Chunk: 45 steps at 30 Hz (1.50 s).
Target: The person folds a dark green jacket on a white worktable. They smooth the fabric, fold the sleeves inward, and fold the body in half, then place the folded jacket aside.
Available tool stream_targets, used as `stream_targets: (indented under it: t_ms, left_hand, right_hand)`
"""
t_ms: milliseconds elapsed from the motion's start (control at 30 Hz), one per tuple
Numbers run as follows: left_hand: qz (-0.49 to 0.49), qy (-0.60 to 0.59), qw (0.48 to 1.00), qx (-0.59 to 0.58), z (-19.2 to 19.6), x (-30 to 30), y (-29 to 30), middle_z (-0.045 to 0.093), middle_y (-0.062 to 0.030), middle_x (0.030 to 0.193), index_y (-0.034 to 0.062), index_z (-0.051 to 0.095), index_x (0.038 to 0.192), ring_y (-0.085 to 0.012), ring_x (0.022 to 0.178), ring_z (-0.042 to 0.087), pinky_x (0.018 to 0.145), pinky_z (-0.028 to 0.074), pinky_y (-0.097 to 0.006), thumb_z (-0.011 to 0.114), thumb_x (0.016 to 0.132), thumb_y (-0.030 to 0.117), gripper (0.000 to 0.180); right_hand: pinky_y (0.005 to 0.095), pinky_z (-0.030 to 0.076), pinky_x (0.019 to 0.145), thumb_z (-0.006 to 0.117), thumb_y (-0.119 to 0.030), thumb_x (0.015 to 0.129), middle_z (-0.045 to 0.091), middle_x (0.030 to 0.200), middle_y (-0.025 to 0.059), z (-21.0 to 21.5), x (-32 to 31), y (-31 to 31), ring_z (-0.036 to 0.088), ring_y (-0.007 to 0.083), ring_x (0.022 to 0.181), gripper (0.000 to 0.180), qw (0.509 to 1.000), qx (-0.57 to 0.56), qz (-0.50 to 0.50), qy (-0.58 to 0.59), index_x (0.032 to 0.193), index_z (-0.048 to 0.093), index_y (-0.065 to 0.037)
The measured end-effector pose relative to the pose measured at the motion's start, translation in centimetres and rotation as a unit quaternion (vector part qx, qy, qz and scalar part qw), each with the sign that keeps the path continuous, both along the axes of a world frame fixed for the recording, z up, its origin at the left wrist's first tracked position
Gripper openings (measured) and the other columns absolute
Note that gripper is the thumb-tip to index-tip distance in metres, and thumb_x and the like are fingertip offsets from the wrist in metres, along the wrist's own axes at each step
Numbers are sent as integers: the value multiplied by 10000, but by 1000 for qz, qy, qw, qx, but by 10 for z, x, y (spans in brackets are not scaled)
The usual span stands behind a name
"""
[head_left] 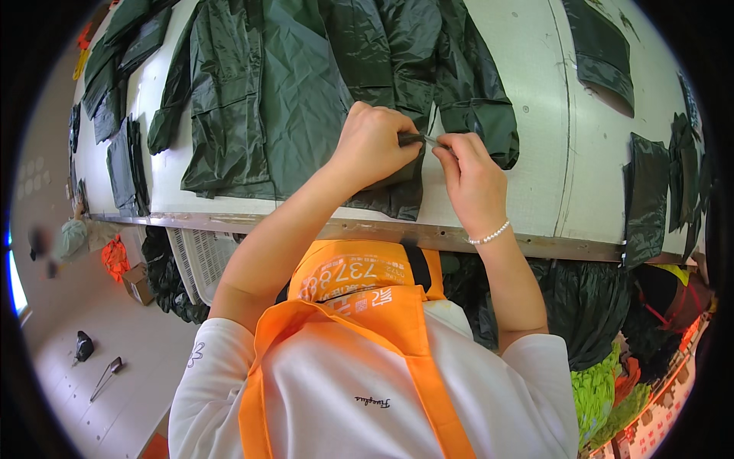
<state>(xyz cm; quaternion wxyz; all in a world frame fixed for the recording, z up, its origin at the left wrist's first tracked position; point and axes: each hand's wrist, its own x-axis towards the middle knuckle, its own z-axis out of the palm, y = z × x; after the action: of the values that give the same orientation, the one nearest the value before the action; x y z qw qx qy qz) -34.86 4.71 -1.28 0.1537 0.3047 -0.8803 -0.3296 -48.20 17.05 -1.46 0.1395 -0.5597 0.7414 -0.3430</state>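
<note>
- Left hand [375, 141]: closed on a dark piece [410, 139]; cannot tell whether cloth edge or tool.
- Right hand [472, 174]: pinched narrow at a thin pale tip [431, 141], just beside left hand.
- Beneath left hand and beyond both: green jacket [302, 92], spread on counter [535, 145], hem near front edge.
- Judged light, limp, slick; apt to slide and crease. Best gripped at seams or hem.
- Farther out: folded pieces [648, 191] at right, stack [126, 168] at left, white crate [200, 256] below counter edge.
</note>
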Motion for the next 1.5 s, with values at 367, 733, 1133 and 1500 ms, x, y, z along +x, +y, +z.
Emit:
stream_targets:
  t_ms: [367, 733, 1133, 1500]
  left_hand:
    - [-157, -200, 962, 99, 0, 47, -4, 665, -92, 906, 63, 687, 909, -250, 887, 609, 912, 378, -371, 744, 692, 363, 374]
    - [-32, 156, 967, 197, -11, -57, 1, 642, -78, 1042, 6, 607, 1118, -175, 978, 576, 889, 429, -294, 589, 878, 150, 281]
    - [45, 33, 907, 418, -15, -66, -11, 647, -2, 854, -22, 665, 950, -56, 802, 553, 746, 444, -210, 605, 874, 160, 206]
    - [65, 80, 934, 343, -19, -78, 1, 665, -33, 784, -15, 695, 934, -54, 716, 559, 659, 457, -210, 664, 816, 122, 183]
  right_hand:
    - [326, 511, 704, 667, -189, 820, 615, 1062, 44, -19, -60, -26, 644, 219, 843, 336, 997, 0, -78, 17, 1127, 576, -89]
    - [154, 313, 516, 601, -107, 896, 508, 698, -83, -3, -98, -12, 404, -2, 572, 121, 816, 103, 19, -568, 937, 645, -2]
    - [184, 452, 618, 609, 137, 750, 580, 955, 19, -8, -81, -8, 563, 77, 717, 256, 975, -90, 57, -193, 937, 660, -29]
    - [228, 459, 598, 640, -59, 852, 650, 757, 56, -30, -81, -20, 574, 102, 647, 95, 980, -27, -33, -193, 905, 581, -9]
